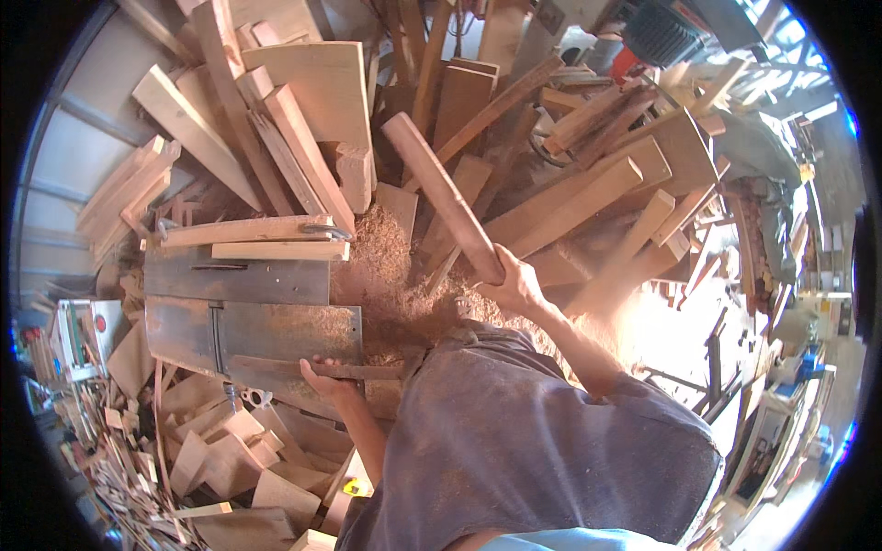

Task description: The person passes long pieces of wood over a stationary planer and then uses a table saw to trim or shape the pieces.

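Note:
My right hand [516, 286] is wrapped round the lower end of a long wooden board [443, 197]. The board slants up and away to the left, clear of the machine bed. Lower left, my left hand [323, 375] is at the near edge of a flat metal machine bed [276, 332], its fingers curled over a narrow wooden strip [367, 372] that lies along that edge. Part of this grip is hidden. Sawdust covers parts of the bed, and a lighter wooden piece [280, 250] lies along its far side.
Planks [308, 151] lean in a stack beyond the bed, and more boards [588, 197] fan out at the right. Shavings [378, 248] are heaped between them. Offcuts [234, 450] pile up at lower left, near a yellow tape measure [356, 487]. A motor [663, 37] stands at the far right.

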`<state>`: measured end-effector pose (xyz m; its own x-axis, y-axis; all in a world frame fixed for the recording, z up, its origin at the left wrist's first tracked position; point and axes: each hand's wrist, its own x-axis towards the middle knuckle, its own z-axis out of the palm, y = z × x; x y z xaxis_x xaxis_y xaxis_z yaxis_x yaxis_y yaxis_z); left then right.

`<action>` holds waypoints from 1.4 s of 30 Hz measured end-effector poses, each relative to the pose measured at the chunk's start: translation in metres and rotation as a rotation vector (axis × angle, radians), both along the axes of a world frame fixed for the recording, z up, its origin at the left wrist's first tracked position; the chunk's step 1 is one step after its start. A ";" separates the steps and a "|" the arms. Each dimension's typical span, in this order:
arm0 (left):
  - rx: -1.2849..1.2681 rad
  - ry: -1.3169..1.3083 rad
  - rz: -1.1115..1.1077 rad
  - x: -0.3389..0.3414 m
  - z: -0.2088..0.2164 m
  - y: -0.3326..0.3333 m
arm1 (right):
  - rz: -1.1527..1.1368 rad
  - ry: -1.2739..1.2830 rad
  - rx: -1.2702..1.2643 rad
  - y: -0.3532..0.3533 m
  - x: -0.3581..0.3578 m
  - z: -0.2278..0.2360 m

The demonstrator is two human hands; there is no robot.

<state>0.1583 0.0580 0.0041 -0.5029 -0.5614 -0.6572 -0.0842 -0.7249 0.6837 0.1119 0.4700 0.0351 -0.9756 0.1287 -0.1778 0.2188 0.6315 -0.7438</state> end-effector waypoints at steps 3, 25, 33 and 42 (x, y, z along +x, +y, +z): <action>-0.078 -0.119 0.013 -0.006 0.003 0.002 | -0.193 -0.051 -0.091 0.012 0.014 0.010; -0.275 -0.025 0.144 0.029 -0.009 0.031 | -0.074 -0.078 -1.185 0.050 -0.013 0.034; -0.281 0.055 0.456 0.061 0.000 0.002 | 0.389 -0.296 -0.572 -0.096 -0.040 0.023; -0.449 0.026 0.656 0.131 -0.016 -0.071 | 0.976 0.107 -0.032 -0.325 -0.048 -0.053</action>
